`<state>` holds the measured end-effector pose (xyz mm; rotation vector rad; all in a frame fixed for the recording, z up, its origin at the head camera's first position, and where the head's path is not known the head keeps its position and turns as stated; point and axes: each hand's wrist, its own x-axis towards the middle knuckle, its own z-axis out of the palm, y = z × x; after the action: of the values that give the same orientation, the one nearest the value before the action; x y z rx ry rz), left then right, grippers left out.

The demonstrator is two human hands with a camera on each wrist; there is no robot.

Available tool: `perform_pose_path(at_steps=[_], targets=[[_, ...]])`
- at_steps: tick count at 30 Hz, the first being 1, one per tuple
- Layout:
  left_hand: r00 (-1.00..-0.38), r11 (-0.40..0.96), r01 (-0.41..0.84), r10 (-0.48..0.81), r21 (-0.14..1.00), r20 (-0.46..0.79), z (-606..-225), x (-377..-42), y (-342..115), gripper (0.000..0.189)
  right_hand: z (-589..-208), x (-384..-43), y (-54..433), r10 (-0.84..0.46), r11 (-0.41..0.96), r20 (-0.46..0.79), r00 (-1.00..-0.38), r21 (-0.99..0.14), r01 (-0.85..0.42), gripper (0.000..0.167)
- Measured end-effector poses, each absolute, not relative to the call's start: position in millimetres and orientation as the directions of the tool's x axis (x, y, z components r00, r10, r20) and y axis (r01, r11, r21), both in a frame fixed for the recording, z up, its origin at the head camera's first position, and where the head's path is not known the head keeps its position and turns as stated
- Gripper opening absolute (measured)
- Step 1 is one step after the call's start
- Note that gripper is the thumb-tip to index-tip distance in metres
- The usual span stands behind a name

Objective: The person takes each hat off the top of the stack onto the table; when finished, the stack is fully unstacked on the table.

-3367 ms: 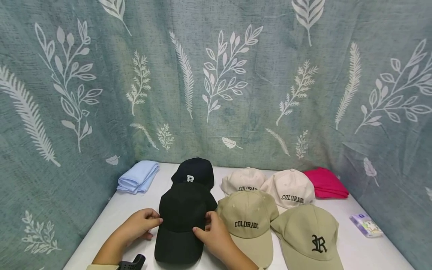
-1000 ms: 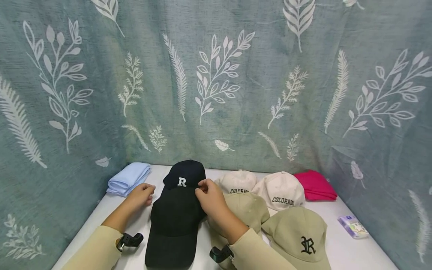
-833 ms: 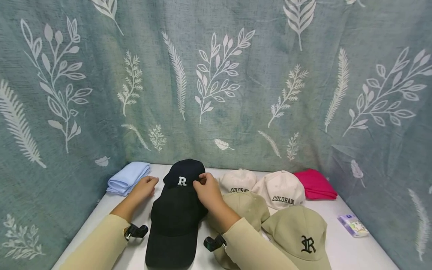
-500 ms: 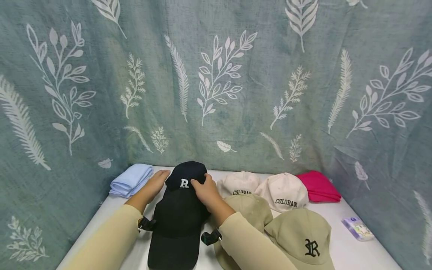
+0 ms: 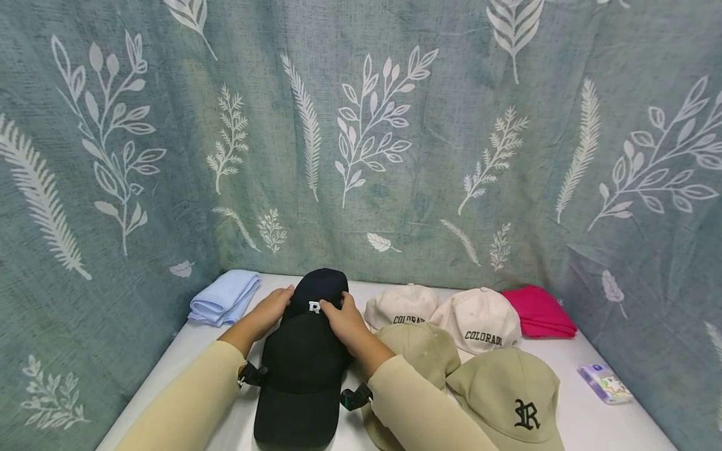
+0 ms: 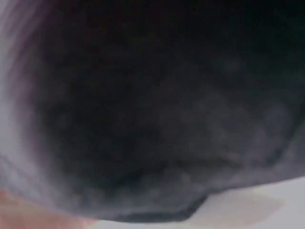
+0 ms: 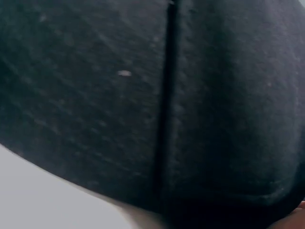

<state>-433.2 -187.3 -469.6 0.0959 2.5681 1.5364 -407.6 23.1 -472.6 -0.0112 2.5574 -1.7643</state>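
Observation:
A navy cap [image 5: 320, 282] with a white R sits behind a black cap [image 5: 304, 360], whose crown overlaps its lower front and part of the letter. My right hand [image 5: 351, 322] pinches the navy cap's right side, thumb on the front beside the R and fingers over the edge. At its left side my left hand [image 5: 267, 318] reaches forward with fingers stretched out, tips touching the crown; its thumb is hidden. Both forearms pass either side of the black cap. Dark cap fabric [image 6: 157, 109] fills the left wrist view, and a seamed black crown [image 7: 109, 109] fills the right.
Two cream COLORADO caps [image 5: 489, 313] stand at the back right. In front of them lie a khaki cap [image 5: 423, 347], partly behind my right forearm, and another khaki cap [image 5: 513, 382] with a black R. A blue cloth [image 5: 225, 297], red cloth [image 5: 538, 313] and tissue pack [image 5: 606, 383] flank them.
Both hands have left the black cap and moved back to the navy cap. The right hand has taken hold of its side; the left has come in from the left to touch it.

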Motion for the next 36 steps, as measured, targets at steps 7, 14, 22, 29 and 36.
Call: perform_pose_path(at_steps=[7,14,22,29,36], targets=[[-0.997,0.678,-0.043,-0.074,0.733,0.010,-471.9,-436.8,-189.3,0.072,-478.5,-405.6,23.0,0.028,0.364,0.015,-0.999,-0.931,-0.004,0.071],[-0.994,0.581,-0.078,-0.112,0.810,-0.016,-473.4,-437.8,-192.3,0.073,-479.4,-405.2,20.3,0.089,0.399,0.058,-0.994,-0.917,-0.018,0.061],[-0.997,0.535,-0.069,-0.076,0.842,-0.034,-479.6,-435.0,-191.3,0.057,-476.3,-399.0,25.8,0.110,0.389,0.051,-0.993,-0.921,-0.004,0.060],[-0.998,0.637,0.031,-0.028,0.770,0.063,-456.6,-430.2,-197.7,0.052,-432.8,-387.0,53.9,0.068,0.364,0.131,-0.989,-0.926,-0.098,0.059],[-0.994,0.775,0.111,0.076,0.622,0.082,-425.5,-421.8,-217.6,0.054,-397.6,-374.7,128.2,-0.009,0.456,0.173,-0.985,-0.876,-0.158,0.064]])
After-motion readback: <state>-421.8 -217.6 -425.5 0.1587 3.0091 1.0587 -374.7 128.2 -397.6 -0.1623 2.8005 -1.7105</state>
